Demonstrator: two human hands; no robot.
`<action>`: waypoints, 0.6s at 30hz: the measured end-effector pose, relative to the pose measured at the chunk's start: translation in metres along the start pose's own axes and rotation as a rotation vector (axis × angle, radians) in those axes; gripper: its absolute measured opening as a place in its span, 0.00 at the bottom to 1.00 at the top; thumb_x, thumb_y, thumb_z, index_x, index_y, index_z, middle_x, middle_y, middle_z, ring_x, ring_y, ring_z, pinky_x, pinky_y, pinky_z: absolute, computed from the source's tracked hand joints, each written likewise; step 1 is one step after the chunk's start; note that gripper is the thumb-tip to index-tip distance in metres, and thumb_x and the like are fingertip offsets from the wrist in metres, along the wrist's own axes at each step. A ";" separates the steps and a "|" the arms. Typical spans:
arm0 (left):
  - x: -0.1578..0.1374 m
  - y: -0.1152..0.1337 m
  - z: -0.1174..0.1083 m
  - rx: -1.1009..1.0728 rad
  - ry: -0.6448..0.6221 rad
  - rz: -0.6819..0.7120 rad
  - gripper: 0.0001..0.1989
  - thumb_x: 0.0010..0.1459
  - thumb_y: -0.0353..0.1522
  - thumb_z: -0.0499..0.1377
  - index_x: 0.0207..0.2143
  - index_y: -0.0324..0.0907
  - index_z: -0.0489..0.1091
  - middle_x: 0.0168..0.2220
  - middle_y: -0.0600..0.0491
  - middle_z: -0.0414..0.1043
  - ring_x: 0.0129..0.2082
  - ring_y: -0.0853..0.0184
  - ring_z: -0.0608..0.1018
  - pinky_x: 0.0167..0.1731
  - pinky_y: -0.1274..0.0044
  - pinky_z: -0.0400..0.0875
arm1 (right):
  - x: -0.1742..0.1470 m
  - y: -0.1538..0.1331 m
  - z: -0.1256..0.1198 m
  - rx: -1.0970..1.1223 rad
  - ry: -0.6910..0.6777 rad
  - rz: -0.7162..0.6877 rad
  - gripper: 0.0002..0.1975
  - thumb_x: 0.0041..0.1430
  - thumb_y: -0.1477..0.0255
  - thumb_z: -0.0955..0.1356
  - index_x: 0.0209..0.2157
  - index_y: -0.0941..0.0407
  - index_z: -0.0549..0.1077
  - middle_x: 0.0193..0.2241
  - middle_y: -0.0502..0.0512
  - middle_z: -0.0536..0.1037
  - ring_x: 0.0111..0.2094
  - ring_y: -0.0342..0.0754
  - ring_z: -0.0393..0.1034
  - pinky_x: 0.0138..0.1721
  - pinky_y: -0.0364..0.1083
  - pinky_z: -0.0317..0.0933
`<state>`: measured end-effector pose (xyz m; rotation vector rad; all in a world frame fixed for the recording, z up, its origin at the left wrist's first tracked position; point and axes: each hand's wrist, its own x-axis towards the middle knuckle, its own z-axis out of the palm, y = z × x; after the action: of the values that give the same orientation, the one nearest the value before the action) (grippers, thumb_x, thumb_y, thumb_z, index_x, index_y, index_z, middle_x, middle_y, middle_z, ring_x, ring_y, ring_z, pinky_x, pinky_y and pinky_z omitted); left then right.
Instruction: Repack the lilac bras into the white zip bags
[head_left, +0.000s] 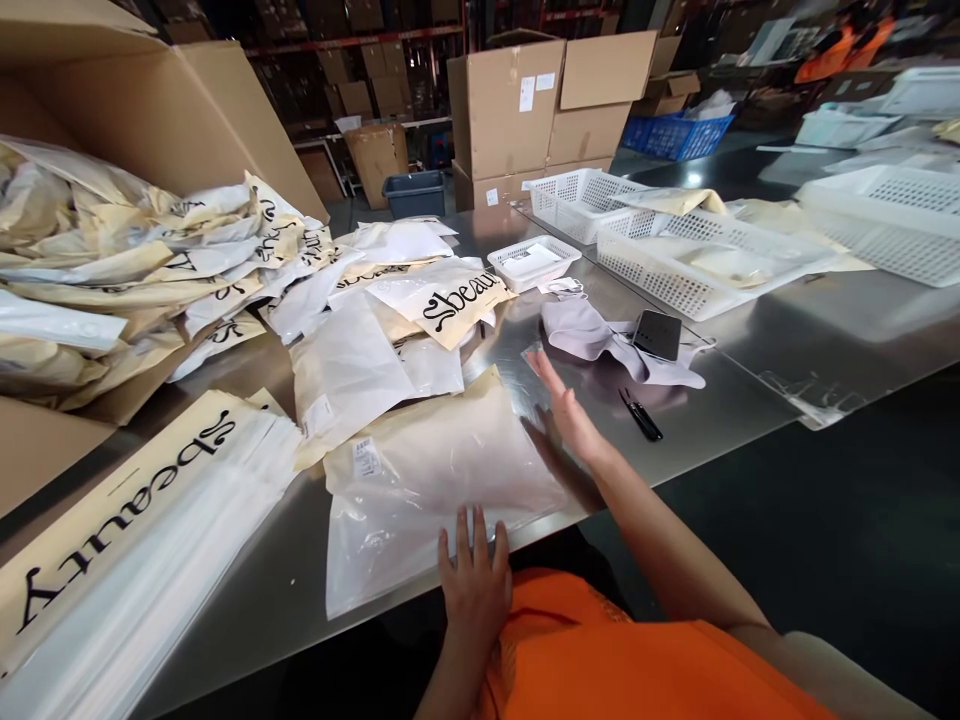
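A clear plastic bag with pale contents and a small barcode label lies flat at the table's front edge. My left hand rests on its near edge, fingers spread and holding nothing. Just past the bag's right side is my right hand, raised edge-on with the fingers stretched out and nothing seen in it. Behind the bag, other packed bags lie in a heap, one printed "beauty". At the left is a stack of flat printed bags.
A large open carton full of packed bags stands at the left. Right of my right hand lie a grey cloth, a black box-like device and a black cutter or snips. White baskets stand farther back.
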<state>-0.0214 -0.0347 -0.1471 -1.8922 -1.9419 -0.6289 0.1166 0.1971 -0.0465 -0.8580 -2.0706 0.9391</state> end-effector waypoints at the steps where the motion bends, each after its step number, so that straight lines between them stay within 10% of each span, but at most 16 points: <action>1: 0.000 0.000 0.000 -0.003 0.001 -0.002 0.22 0.51 0.33 0.63 0.50 0.46 0.71 0.58 0.40 0.69 0.61 0.45 0.66 0.59 0.50 0.55 | 0.000 0.000 -0.003 0.025 0.019 -0.013 0.37 0.63 0.48 0.35 0.70 0.46 0.31 0.70 0.48 0.43 0.71 0.51 0.35 0.69 0.59 0.38; 10: 0.000 -0.001 0.001 -0.006 0.012 -0.004 0.21 0.51 0.33 0.63 0.49 0.45 0.71 0.58 0.40 0.68 0.60 0.45 0.67 0.58 0.50 0.56 | -0.001 -0.015 0.011 -0.725 -0.118 -0.100 0.40 0.60 0.41 0.56 0.69 0.44 0.47 0.68 0.49 0.50 0.69 0.69 0.23 0.59 0.77 0.20; 18: 0.001 -0.001 0.002 0.022 -0.010 0.006 0.23 0.50 0.35 0.65 0.50 0.45 0.71 0.58 0.39 0.68 0.60 0.44 0.67 0.58 0.49 0.55 | 0.002 -0.007 0.016 -0.498 -0.201 -0.024 0.39 0.62 0.42 0.51 0.69 0.45 0.45 0.69 0.51 0.46 0.70 0.65 0.24 0.60 0.76 0.27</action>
<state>-0.0224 -0.0332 -0.1480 -1.8912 -1.9409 -0.5954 0.1013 0.1898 -0.0483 -1.0153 -2.5379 0.5128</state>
